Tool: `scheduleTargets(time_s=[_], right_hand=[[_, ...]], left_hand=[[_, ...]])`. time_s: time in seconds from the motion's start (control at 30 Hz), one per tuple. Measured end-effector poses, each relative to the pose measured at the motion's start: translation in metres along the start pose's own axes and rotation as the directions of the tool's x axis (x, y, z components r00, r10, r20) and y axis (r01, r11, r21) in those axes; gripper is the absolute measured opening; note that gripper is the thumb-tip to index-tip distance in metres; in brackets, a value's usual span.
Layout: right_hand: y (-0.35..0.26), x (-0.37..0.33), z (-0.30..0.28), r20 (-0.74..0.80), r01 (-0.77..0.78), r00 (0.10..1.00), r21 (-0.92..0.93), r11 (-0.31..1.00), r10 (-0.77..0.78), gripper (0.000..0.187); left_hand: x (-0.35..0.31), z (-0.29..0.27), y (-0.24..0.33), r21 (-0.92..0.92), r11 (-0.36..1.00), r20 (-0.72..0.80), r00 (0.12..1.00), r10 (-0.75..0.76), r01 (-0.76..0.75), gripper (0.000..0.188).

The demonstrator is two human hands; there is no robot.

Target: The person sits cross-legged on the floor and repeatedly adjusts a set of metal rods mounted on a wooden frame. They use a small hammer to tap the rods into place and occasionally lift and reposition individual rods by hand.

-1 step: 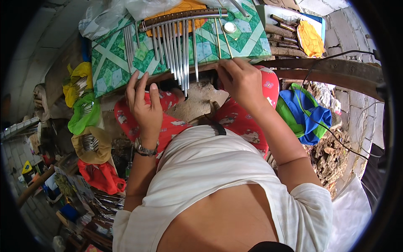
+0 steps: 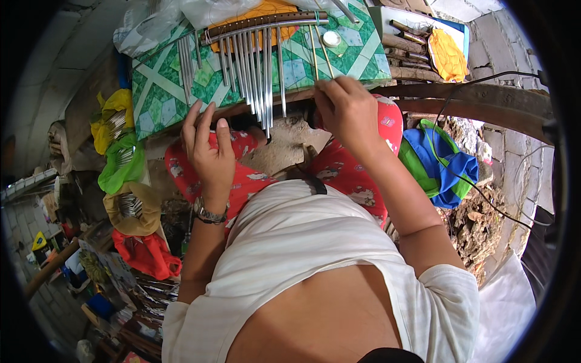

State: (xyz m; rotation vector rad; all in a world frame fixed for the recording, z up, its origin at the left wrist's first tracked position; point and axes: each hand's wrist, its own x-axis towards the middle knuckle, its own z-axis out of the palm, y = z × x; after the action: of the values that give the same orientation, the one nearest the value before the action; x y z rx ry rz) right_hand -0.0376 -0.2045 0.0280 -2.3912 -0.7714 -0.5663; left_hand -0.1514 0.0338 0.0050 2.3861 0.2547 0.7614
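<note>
A bar chime lies across the green patterned table cover point(image 2: 160, 100), with metal tubes point(image 2: 260, 75) of graded length strung from its holed wooden bar point(image 2: 266, 25). The longest tubes reach past the table's near edge. My left hand point(image 2: 210, 151) is held left of the tube ends, open, its fingers apart and nothing in it. My right hand point(image 2: 350, 109) is at the near edge, right of the tubes, its fingers closed in a pinch. Its fingertips cover the near ends of two thin sticks point(image 2: 323, 54); whatever they hold is hidden. A round white lid point(image 2: 331, 39) sits beside the sticks.
Loose tubes point(image 2: 186, 69) lie left of the chime. Colored cloth bags, including a green one point(image 2: 123, 158) and a tan one point(image 2: 132, 209), hang at the left with metal pieces inside. Bamboo lengths point(image 2: 411, 57) lie at the far right, and a black cable point(image 2: 451, 103) crosses there.
My right hand has moved slightly away from me, up over the table edge toward the sticks. My left hand and the chime look the same.
</note>
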Motion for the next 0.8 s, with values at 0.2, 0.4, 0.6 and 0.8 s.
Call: scheduleTargets(time_s=[0.2, 0.4, 0.6, 0.8], right_hand=[[0.004, 0.041, 0.029, 0.118, 0.104, 0.99, -0.23, 0.968, -0.078, 0.009], [-0.024, 0.011, 0.017, 0.302, 0.111, 0.953, -0.215, 0.97, -0.042, 0.009], [-0.043, -0.029, -0.008, 0.402, -0.085, 0.914, 0.055, 0.995, 0.056, 0.005], [-0.017, 0.004, 0.006, 0.14, 0.015, 0.99, -0.144, 0.989, 0.006, 0.008]], left_hand=[[0.003, 0.002, 0.015, -0.054, 0.998, -0.016, 1.0, 0.016, -0.017, 0.032], [-0.009, -0.014, 0.011, -0.065, 0.998, -0.035, 0.999, -0.016, 0.013, 0.031], [-0.014, -0.028, -0.008, -0.014, 0.999, -0.04, 0.998, -0.042, 0.042, 0.03], [-0.012, -0.019, 0.0, -0.081, 0.99, 0.001, 0.993, -0.119, 0.119, 0.029]])
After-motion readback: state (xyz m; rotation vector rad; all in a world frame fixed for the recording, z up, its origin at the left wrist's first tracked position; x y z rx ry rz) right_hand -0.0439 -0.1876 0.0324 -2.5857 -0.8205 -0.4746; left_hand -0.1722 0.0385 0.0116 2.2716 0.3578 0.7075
